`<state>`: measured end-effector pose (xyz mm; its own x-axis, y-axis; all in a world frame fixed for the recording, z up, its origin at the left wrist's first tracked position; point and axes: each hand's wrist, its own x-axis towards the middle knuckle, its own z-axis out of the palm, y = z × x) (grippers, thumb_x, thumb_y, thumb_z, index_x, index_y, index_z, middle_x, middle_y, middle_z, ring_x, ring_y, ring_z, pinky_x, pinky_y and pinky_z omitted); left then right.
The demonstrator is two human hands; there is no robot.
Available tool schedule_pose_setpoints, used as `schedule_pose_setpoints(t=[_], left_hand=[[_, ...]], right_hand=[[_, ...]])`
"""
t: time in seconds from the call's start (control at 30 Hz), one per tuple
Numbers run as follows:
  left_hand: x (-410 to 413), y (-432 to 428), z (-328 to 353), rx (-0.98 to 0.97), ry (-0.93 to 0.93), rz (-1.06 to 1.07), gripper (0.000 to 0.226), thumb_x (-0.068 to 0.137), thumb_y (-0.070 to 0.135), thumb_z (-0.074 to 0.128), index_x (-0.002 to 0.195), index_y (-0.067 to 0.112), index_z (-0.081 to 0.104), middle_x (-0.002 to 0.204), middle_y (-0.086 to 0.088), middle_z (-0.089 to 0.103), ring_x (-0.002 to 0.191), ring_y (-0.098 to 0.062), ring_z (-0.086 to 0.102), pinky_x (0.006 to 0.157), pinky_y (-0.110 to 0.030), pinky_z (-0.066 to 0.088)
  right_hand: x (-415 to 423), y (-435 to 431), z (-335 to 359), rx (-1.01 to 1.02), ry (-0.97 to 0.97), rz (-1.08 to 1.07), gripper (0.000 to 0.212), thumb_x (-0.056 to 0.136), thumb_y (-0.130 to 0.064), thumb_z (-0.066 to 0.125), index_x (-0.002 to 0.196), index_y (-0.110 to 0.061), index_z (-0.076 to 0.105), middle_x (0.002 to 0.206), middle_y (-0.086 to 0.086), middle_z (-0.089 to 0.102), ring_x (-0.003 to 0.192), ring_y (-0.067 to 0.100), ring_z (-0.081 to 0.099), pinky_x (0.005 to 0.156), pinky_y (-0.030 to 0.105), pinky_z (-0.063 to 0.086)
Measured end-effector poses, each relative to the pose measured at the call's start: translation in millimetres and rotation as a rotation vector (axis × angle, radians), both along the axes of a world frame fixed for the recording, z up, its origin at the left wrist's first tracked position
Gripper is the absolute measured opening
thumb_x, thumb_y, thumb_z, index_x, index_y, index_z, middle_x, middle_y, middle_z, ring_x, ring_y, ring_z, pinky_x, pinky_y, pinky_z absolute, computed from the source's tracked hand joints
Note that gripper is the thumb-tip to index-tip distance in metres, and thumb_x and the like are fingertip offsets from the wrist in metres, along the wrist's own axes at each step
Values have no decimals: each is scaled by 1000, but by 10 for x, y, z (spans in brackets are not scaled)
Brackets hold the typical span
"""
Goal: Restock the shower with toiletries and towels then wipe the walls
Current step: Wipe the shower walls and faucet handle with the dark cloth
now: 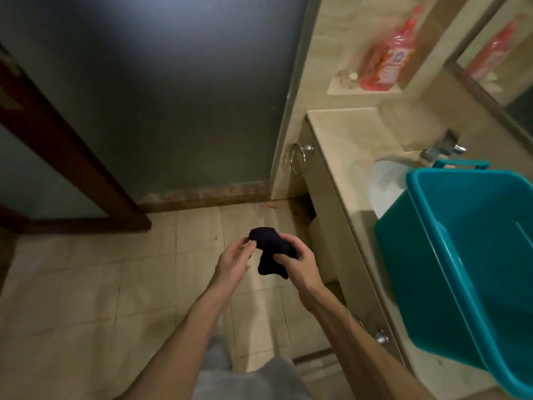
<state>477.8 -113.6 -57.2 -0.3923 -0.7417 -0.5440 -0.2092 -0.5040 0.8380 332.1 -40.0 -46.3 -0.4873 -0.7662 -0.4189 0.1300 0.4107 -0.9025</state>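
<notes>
Cloth: dark cloth (pixel 270 247), bunched, well left of the teal tub (pixel 432 272);
Right hand (pixel 298 265): grips cloth;
Left hand (pixel 234 259): pinches its edge

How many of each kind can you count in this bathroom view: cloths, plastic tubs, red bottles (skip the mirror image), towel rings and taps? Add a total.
dark cloth: 1
teal plastic tub: 1
red bottle: 1, on the wall ledge
chrome towel ring: 1
tap: 1
Total: 5
</notes>
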Motion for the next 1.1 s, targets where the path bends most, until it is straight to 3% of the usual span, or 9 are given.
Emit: schedule_pose_setpoints(t=[0.17,0.27,0.33,0.43,0.5,0.63,0.73,0.9,1.1], left_hand=[[-705,-788,87,-147,57,-152,28,98,33,63,125,31,68,111,13,75,108,-2,67,93,-25,51],[-1186,-1380,74,-244,62,-180,23,99,19,61,117,27,72,105,13,77,100,3,68,82,-13,48],[-1524,-1704,93,-289,73,-247,25,98,8,60,109,25,74,98,12,78,95,1,70,80,-13,48],[-2055,-2077,172,-347,105,-378,27,95,1,60,106,21,73,99,4,78,94,-6,70,85,-20,52],[-2416,-2276,256,-407,116,-497,26,94,5,63,109,24,73,105,3,78,99,-6,70,89,-20,53],[-3155,-2544,373,-499,66,-698,29,95,3,62,115,22,73,107,9,76,101,4,67,89,-12,47],[-3688,-2690,442,-553,31,-835,28,98,8,60,118,22,74,104,14,76,98,7,67,84,-8,47],[-4348,-2835,394,-554,-40,-915,27,96,16,59,116,26,74,108,6,76,102,-8,69,96,-31,54],[-4865,-2950,331,-580,7,-1107,33,96,5,60,110,35,67,98,20,73,94,0,69,81,-13,50]], right_hand=[[-614,-601,35,-87,-1,31,44,83,4,68,119,-22,65,111,-2,71,102,13,69,87,29,58],[-1082,-1095,13,-59,-7,37,40,79,-15,77,116,-23,63,112,2,71,103,19,69,88,35,58],[-1393,-1351,32,-26,-3,16,37,78,-24,78,111,-21,63,111,9,70,95,22,70,79,35,57],[-1880,-1649,102,-23,48,-67,33,89,-10,74,116,-7,55,112,19,68,93,19,65,74,24,53],[-2185,-1739,198,53,149,-50,51,91,-15,71,134,-8,45,118,11,66,103,16,63,82,18,52],[-2776,-1824,313,213,391,24,91,90,-39,68,159,-31,9,140,2,58,122,20,61,103,38,50],[-3199,-1939,450,245,632,52,85,88,-33,67,158,-28,19,151,2,46,134,21,49,109,36,42],[-3805,-2116,623,242,698,87,63,86,-22,63,143,-30,40,129,3,65,116,25,61,95,39,52],[-4156,-2151,570,396,830,-41,32,82,-24,57,113,-24,62,102,5,71,97,30,64,75,38,52]])
